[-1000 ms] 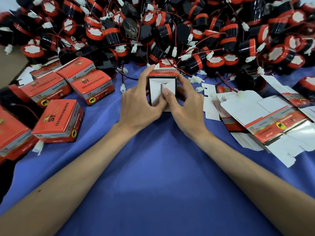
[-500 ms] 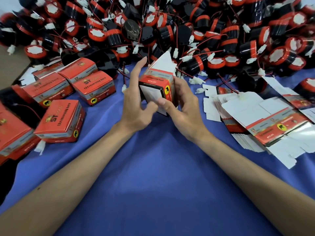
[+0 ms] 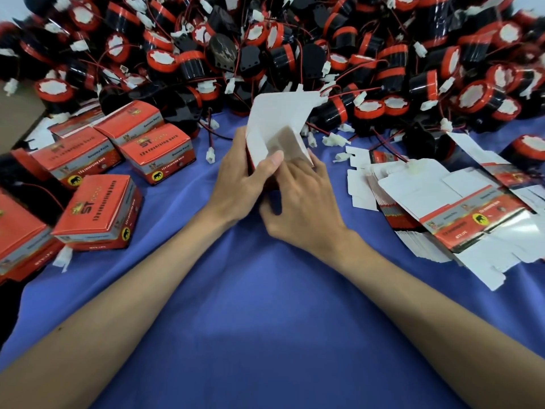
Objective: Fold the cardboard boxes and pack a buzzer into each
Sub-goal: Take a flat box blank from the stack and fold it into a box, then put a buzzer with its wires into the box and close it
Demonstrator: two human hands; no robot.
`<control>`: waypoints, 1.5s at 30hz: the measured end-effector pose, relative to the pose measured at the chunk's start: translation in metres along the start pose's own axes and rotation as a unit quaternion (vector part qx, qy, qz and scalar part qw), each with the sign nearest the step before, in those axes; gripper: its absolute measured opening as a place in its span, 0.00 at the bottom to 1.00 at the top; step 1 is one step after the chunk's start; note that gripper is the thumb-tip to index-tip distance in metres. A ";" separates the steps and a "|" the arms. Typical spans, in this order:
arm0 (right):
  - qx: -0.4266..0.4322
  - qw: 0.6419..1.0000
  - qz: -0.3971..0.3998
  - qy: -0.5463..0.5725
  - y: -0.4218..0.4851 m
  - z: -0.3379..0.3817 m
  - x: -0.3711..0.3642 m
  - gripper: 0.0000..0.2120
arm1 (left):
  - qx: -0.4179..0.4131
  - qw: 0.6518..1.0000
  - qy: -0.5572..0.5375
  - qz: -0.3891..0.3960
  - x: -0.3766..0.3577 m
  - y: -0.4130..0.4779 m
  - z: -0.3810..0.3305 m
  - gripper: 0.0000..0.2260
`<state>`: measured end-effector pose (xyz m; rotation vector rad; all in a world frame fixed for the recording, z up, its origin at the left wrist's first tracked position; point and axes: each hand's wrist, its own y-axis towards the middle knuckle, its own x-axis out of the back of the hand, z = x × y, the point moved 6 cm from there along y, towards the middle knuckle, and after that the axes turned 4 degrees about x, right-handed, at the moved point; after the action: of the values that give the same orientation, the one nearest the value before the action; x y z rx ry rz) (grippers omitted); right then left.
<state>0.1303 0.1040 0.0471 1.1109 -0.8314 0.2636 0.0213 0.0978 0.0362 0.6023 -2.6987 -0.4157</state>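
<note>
A half-folded cardboard box (image 3: 277, 122) stands up from between my hands, its white inside and raised lid flap facing me. My left hand (image 3: 241, 181) grips its left side, thumb lying over the near white flap. My right hand (image 3: 300, 202) holds the box from the right and below, fingers partly inside the opening. A big heap of black and red buzzers (image 3: 295, 48) with red wires and white plugs fills the back of the blue table (image 3: 265, 320). Flat unfolded boxes (image 3: 448, 214) lie stacked at the right.
Several closed red boxes (image 3: 100, 211) sit in a cluster at the left, some near the table's left edge. Loose white plugs (image 3: 211, 153) and wires lie just behind my hands. A brown surface (image 3: 14, 119) shows at far left.
The box has been turned over: earlier its folded white end faced me, now the open side with the tall lid flap points up. Both hands have shifted their grip around it.
</note>
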 end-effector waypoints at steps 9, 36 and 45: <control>0.056 0.952 0.256 -0.161 0.029 0.018 -0.014 0.12 | 0.059 0.996 0.001 -0.064 0.008 0.002 0.011 0.10; -0.221 0.959 0.139 -0.109 0.062 -0.107 -0.048 0.19 | 0.082 0.977 0.024 -0.195 0.026 0.006 0.019 0.18; -0.248 0.928 -0.165 0.224 0.072 -0.099 0.018 0.11 | -0.011 0.980 0.068 -0.186 0.024 0.002 0.003 0.23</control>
<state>0.1465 0.2187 0.0901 0.6563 -0.2651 0.0131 -0.0006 0.0891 0.0404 1.0919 -2.4467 -0.4783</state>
